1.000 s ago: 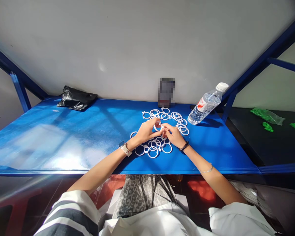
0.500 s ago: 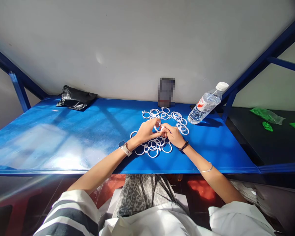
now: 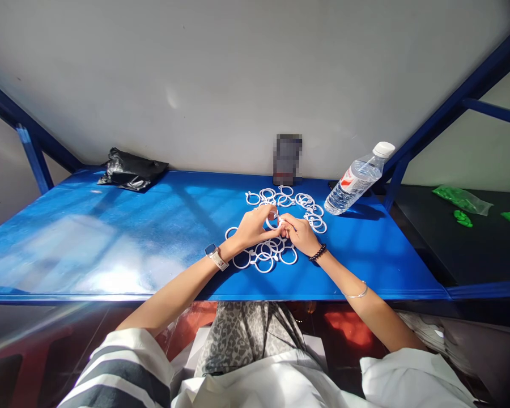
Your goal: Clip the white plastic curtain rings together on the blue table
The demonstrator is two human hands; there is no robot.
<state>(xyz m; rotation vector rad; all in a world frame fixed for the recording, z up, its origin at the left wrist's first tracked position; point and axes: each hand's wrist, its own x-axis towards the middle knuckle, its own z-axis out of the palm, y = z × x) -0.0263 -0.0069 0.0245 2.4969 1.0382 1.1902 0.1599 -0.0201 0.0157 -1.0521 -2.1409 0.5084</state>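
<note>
Still pinching white ring point(image 3: 274, 221) unmoved

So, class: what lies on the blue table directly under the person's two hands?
Under the left hand and right hand, a cluster of white rings lies on the blue table. Both hands pinch one ring between them. Any rings beneath the palms are hidden.

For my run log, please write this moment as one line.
left hand: holds white ring | right hand: pinches same ring | loose rings: on blue table | water bottle: far right
</note>
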